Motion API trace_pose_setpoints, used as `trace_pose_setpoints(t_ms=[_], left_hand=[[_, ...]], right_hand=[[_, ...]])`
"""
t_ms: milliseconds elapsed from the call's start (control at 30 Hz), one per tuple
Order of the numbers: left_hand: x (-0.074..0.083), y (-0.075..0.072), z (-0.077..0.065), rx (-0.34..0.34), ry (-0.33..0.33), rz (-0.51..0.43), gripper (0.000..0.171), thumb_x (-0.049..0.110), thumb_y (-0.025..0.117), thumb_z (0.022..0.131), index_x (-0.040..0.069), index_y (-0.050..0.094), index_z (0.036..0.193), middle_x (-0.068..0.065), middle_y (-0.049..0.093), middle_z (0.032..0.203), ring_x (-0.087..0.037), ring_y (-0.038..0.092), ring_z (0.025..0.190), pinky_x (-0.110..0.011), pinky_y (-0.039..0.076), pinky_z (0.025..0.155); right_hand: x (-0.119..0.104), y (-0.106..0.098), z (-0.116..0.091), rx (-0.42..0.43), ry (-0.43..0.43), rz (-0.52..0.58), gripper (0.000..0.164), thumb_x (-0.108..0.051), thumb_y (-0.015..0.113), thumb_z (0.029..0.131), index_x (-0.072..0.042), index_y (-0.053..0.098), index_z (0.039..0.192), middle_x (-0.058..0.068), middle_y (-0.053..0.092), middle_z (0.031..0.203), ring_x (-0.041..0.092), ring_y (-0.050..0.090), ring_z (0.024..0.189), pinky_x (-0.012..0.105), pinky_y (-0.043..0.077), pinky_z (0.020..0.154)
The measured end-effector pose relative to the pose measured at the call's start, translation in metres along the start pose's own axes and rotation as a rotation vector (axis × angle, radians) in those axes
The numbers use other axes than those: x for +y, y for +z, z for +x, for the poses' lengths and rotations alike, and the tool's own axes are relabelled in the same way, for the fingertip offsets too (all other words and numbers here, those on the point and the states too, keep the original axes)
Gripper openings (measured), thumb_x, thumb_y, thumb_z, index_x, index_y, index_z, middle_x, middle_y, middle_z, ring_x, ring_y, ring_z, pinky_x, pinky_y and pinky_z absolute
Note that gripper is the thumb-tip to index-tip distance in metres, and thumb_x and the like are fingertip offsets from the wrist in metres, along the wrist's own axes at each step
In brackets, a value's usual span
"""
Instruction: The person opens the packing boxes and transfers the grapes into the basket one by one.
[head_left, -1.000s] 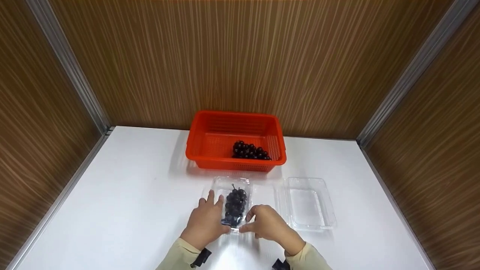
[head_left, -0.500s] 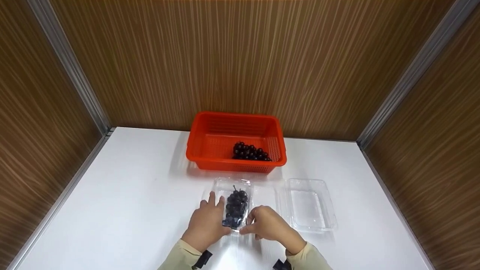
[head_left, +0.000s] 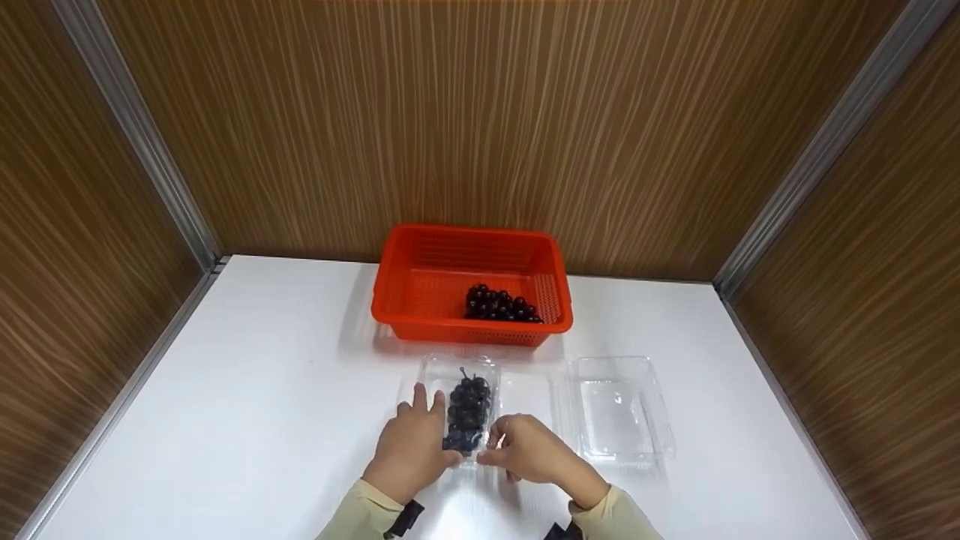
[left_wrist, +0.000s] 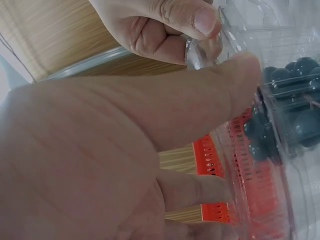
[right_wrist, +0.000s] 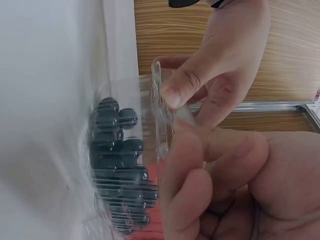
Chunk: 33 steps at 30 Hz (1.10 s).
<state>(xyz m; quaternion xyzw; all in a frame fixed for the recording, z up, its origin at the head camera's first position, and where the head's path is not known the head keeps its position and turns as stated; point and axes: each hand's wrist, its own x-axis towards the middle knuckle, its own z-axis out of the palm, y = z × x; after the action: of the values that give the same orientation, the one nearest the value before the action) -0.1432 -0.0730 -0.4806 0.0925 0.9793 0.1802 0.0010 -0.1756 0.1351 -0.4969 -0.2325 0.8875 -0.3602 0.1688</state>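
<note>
In front of the red basket (head_left: 472, 325), shows the clear box (head_left: 441, 370) nudged slightly leftward just now; suggests fine adjustment only; points lengthwise to the basket; spreads the left hand (head_left: 409, 452), straight-fingered, against it; pinches its edge farthest from the basket with the right hand (head_left: 534, 451); encloses grapes (head_left: 468, 411), stalk (head_left: 464, 373) basketward.

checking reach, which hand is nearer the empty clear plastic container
Right. The right hand is just left of the empty plastic container; the left hand is farther left, by the boxed grapes.
</note>
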Motion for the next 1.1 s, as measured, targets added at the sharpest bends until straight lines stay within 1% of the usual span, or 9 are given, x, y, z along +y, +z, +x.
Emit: trace_pose_setpoints(t_ms=[167,400,467,567,667,767,900,1000,1100], left_hand=[[-0.004,0.000,-0.002,-0.009,0.015,-0.004,0.096,0.040,0.093,0.072,-0.006,0.053,0.146,-0.038,0.044,0.148,-0.048,0.061,0.110,-0.056,0.057,0.083],[-0.007,-0.006,-0.002,-0.029,0.005,-0.037,0.098,0.044,0.090,0.075,-0.008,0.049,0.147,-0.038,0.042,0.150,-0.051,0.053,0.125,-0.061,0.053,0.092],[-0.008,-0.007,-0.001,-0.027,0.014,-0.025,0.098,0.045,0.090,0.075,-0.007,0.049,0.147,-0.037,0.043,0.149,-0.051,0.051,0.126,-0.062,0.051,0.095],[-0.008,-0.008,0.000,-0.019,0.030,-0.016,0.098,0.046,0.090,0.075,-0.008,0.050,0.147,-0.035,0.044,0.149,-0.050,0.050,0.128,-0.064,0.047,0.099],[-0.008,-0.007,0.001,-0.022,0.056,-0.048,0.095,0.043,0.090,0.076,-0.006,0.050,0.147,-0.034,0.043,0.151,-0.050,0.048,0.131,-0.064,0.045,0.101],[-0.008,-0.005,0.001,-0.032,0.112,-0.064,0.093,0.039,0.091,0.076,-0.003,0.050,0.148,-0.033,0.043,0.152,-0.052,0.044,0.135,-0.064,0.048,0.100],[-0.007,-0.003,0.001,-0.023,0.175,-0.029,0.093,0.037,0.092,0.073,-0.001,0.052,0.147,-0.029,0.047,0.150,-0.052,0.044,0.135,-0.063,0.052,0.094],[-0.006,-0.001,0.001,0.008,0.184,-0.008,0.092,0.035,0.094,0.071,-0.001,0.055,0.145,-0.028,0.052,0.146,-0.050,0.047,0.132,-0.061,0.055,0.087],[-0.005,0.001,0.001,0.030,0.179,-0.007,0.091,0.033,0.096,0.069,-0.002,0.056,0.144,-0.028,0.054,0.144,-0.049,0.049,0.130,-0.059,0.057,0.082]], right_hand=[[-0.002,0.001,-0.002,0.013,0.023,-0.028,0.029,-0.031,0.085,0.084,-0.017,0.062,0.073,-0.010,0.054,0.045,0.003,0.053,0.038,0.024,0.044,0.051],[-0.002,-0.003,-0.002,-0.009,0.046,-0.080,0.030,-0.042,0.079,0.087,-0.018,0.061,0.082,-0.009,0.060,0.053,0.007,0.057,0.047,0.028,0.042,0.052],[-0.002,-0.005,-0.002,-0.041,0.036,-0.084,0.029,-0.041,0.076,0.089,-0.017,0.060,0.087,-0.010,0.060,0.059,0.007,0.055,0.052,0.028,0.041,0.053],[-0.001,-0.009,-0.003,-0.102,0.017,-0.090,0.022,-0.031,0.070,0.090,-0.014,0.059,0.097,-0.009,0.057,0.067,0.007,0.051,0.057,0.027,0.040,0.055],[0.000,-0.014,-0.004,-0.143,-0.005,-0.111,0.018,-0.021,0.067,0.089,-0.013,0.057,0.102,-0.008,0.054,0.073,0.008,0.047,0.062,0.028,0.040,0.058],[0.001,-0.016,-0.004,-0.152,-0.021,-0.109,0.012,-0.019,0.066,0.092,-0.014,0.058,0.099,-0.008,0.056,0.073,0.007,0.049,0.063,0.029,0.041,0.058],[0.002,-0.017,-0.004,-0.145,-0.030,-0.052,0.007,-0.016,0.062,0.099,-0.015,0.058,0.093,-0.005,0.063,0.068,0.007,0.055,0.057,0.026,0.045,0.053],[0.004,-0.015,-0.003,-0.126,-0.031,-0.041,0.010,-0.016,0.060,0.100,-0.015,0.058,0.090,-0.003,0.065,0.065,0.006,0.055,0.052,0.025,0.046,0.052],[0.005,-0.012,-0.003,-0.093,-0.030,-0.089,0.014,-0.021,0.065,0.099,-0.017,0.057,0.088,-0.006,0.061,0.066,0.005,0.053,0.055,0.027,0.043,0.054]])
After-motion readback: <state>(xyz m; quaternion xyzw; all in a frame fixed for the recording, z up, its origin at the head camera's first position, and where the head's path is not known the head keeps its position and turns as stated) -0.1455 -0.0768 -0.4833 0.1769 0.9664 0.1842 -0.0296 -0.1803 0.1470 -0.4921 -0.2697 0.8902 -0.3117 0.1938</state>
